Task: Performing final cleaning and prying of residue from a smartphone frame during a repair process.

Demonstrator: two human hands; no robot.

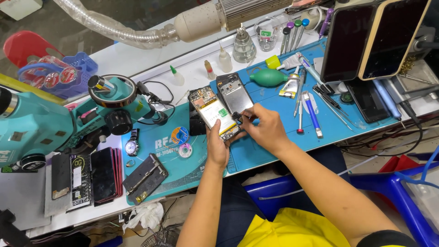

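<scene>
You are sitting at a phone repair workbench in a small workshop. A blue work mat (270, 151) is covering the white bench, and a teal stereo microscope (50, 123) is standing over its left end. Screwdrivers and tweezers (308, 107) are lying scattered across the mat, dropper bottles (224, 59) are lining the back edge, and a ribbed fume-extraction hose (123, 27) is hanging above. Opened phones (224, 107) and spare handsets (91, 176) are lying around, with more propped on a stand (372, 39).
</scene>
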